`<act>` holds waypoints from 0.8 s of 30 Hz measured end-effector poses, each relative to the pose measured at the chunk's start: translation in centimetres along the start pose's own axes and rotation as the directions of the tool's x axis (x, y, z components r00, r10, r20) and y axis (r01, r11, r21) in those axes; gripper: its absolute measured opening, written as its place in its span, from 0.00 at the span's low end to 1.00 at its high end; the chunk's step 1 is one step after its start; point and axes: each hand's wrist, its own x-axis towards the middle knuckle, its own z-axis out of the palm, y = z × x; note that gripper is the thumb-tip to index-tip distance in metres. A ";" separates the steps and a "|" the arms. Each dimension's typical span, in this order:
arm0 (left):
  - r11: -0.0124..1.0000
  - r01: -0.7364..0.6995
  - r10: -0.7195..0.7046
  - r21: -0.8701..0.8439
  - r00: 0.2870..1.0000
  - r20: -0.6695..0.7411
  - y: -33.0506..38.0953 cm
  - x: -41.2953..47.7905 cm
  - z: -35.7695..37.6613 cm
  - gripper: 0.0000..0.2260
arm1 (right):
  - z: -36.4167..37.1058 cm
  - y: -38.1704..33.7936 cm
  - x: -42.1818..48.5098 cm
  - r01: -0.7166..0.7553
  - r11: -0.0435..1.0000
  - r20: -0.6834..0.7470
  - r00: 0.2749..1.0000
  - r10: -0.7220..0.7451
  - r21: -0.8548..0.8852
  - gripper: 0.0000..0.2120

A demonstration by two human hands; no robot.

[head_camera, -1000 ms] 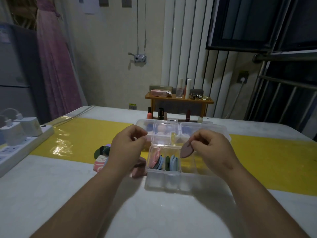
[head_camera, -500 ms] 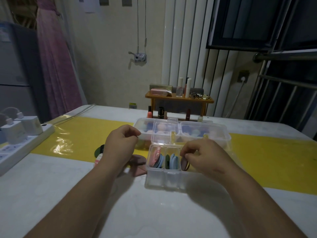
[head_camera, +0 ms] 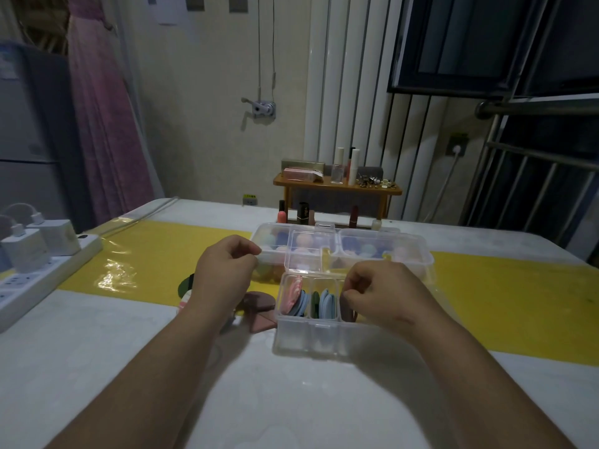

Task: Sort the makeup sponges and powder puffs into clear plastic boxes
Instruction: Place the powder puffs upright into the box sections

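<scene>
Right hand (head_camera: 382,293) pinches the mauve puff (head_camera: 345,307) by its top edge, inside the right compartment of the small clear box (head_camera: 308,335). I think it is best to push the puff straight down, upright like the blue puffs (head_camera: 299,307) in the left compartment, then loosen the fingers gently. Left hand (head_camera: 227,270), left of the box, is curled; whether it holds something I cannot tell.

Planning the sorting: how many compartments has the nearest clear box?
3, in the nearest clear box: left compartment holds pink and blue puffs, middle compartment green and blue ones, right compartment the mauve puff the right hand pinches.
</scene>
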 end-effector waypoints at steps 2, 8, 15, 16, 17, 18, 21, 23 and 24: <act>1.000 -0.005 0.005 0.021 1.000 0.001 -0.1 0.1 0.0 0.09 | 0.2 0.1 0.1 0.022 1.000 0.026 0.999 -0.022 0.006 0.07; 0.960 -0.029 0.010 0.277 0.997 0.070 -0.6 0.6 -0.6 0.14 | 0.1 0.3 0.2 0.023 0.998 0.015 1.000 -0.024 0.050 0.09; 0.680 -0.249 0.146 0.690 0.968 0.205 -1.1 1.0 -1.0 0.12 | -0.3 0.4 0.0 0.064 0.992 -0.018 0.998 -0.063 0.106 0.08; 0.615 -0.289 0.160 0.734 0.957 0.242 -1.2 1.1 -1.1 0.09 | -0.4 0.3 0.0 0.068 0.991 -0.018 0.998 -0.066 0.118 0.07; 0.555 -0.327 0.163 0.765 0.944 0.286 -1.1 1.1 -1.1 0.07 | -0.5 0.4 0.0 0.070 0.989 -0.022 0.997 -0.068 0.129 0.07; 0.503 -0.362 0.158 0.785 0.931 0.328 -1.2 1.1 -1.1 0.09 | -0.5 0.4 -0.1 0.074 0.988 -0.033 0.997 -0.070 0.139 0.07; 0.391 -0.438 0.133 0.809 0.897 0.421 -1.8 1.2 -1.2 0.16 | -0.5 0.5 -0.1 0.094 0.984 -0.074 0.994 -0.083 0.154 0.07; 0.366 -0.465 0.114 0.806 0.882 0.457 -2.1 1.1 -1.2 0.15 | -0.4 0.4 -0.1 0.100 0.984 -0.082 0.993 -0.089 0.148 0.06; 0.370 -0.471 0.101 0.801 0.877 0.469 -2.1 1.0 -1.2 0.14 | -0.3 0.4 -0.2 0.103 0.984 -0.090 0.992 -0.090 0.146 0.06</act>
